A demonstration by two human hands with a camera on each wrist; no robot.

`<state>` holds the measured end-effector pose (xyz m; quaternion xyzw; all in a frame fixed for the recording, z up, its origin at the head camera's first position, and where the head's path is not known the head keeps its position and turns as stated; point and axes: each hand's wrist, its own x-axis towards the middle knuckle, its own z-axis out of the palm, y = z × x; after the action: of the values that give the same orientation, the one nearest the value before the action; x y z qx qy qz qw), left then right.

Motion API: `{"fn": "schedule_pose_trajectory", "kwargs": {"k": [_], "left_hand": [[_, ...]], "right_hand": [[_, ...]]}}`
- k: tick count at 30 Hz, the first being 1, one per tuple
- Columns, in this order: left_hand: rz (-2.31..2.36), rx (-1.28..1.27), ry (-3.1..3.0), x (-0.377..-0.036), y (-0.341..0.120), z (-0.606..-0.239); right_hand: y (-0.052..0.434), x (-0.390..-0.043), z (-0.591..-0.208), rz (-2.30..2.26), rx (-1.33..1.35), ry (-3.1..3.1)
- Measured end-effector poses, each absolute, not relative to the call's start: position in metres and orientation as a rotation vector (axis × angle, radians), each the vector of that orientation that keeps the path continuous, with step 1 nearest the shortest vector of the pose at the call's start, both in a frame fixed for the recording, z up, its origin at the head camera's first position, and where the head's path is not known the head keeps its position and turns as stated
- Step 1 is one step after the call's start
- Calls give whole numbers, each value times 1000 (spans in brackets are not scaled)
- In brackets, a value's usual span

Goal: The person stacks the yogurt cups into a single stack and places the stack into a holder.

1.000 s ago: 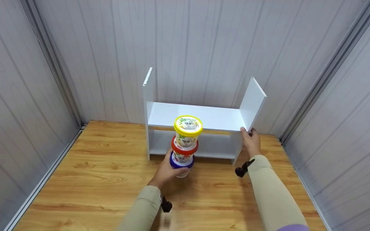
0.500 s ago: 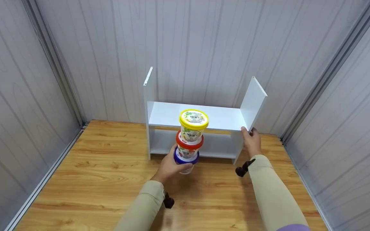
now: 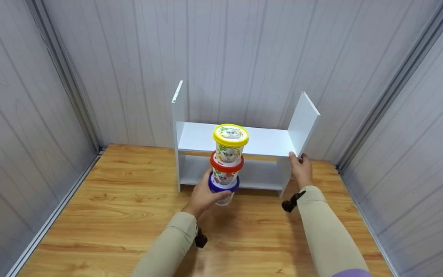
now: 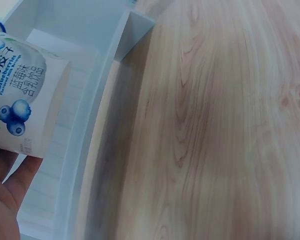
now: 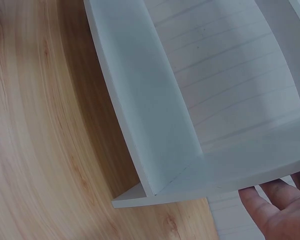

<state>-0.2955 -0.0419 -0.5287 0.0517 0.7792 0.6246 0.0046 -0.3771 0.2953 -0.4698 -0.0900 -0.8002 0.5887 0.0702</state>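
My left hand (image 3: 207, 196) grips the lowest of three stacked paper cups, the one with a blue lid (image 3: 223, 187); blueberries are printed on this cup (image 4: 22, 95) in the left wrist view. On it stands a red-lidded cup (image 3: 225, 176), and a yellow-lidded cup (image 3: 229, 152) tops the stack. The cups are held up in front of a white two-tier shelf (image 3: 267, 144). At the shelf's right side panel (image 3: 302, 125), my right hand (image 3: 301, 169) holds the front edge, thumb in front. Its fingers (image 5: 262, 205) touch the panel's outside in the right wrist view.
The shelf stands on a wood-grain surface (image 3: 129, 215), close to the pale panelled back wall (image 3: 240, 57). More panelled walls rise at left and right. The lower shelf board (image 3: 260, 175) lies just above the surface.
My left hand has carried the stack of cups upward and slightly to the right, in front of the upper shelf board. The right hand has stayed on the side panel.
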Motion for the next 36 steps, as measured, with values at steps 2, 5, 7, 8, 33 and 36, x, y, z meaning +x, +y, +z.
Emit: {"fn": "schedule_pose_trajectory", "kwargs": {"k": [2,5,7,8,33,36], "left_hand": [[1963,154,2436,-297,-43,-525],[1963,138,2439,-299,-45,-520],[1963,162,2456,-301,-46,-516],[1959,168,2469,-301,-47,-514],[1949,275,2554,-312,-53,-474],[1946,282,2568,-312,-54,-469]], "right_hand": [[295,-377,-470,1768,-271,-2409],[294,-376,-470,1769,-272,-2408],[293,-375,-470,1770,-272,-2405],[293,-375,-470,1766,-277,-2405],[289,-377,-471,1778,-302,-2403],[289,-376,-472,1778,-301,-2413]]}}
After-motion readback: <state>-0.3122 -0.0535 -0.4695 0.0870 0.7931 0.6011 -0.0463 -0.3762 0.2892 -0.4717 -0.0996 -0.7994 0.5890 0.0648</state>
